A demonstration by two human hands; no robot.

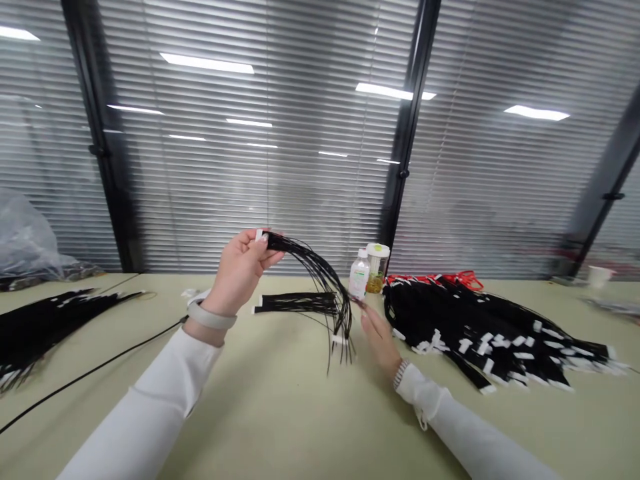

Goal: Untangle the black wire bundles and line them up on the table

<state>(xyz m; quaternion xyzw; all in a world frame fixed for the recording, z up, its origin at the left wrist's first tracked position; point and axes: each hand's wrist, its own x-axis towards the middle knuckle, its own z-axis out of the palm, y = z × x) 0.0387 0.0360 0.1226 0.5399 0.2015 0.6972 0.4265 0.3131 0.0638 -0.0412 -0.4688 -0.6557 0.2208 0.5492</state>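
My left hand (pixel 237 270) is raised over the table and pinches the white connector end of a black wire harness (pixel 313 257). From there the thin wires arc to the right and droop, their loose ends hanging near a small white piece (pixel 340 340). My right hand (pixel 381 341) is beside the bend of the wires, fingers stretched towards them; whether the fingertips touch a wire is unclear. Behind the hanging wires, another black wire bundle (pixel 295 303) with white ends lies flat on the table (pixel 280 413).
To the right lies a large pile of black harnesses (pixel 465 320) with white connectors, red cords (pixel 463 279) behind it. A white bottle (pixel 359 275) and a lidded jar (pixel 377 267) stand at the back. More harnesses (pixel 45 323) and a plastic bag (pixel 30 233) are left; a black cable (pixel 95 367) crosses there.
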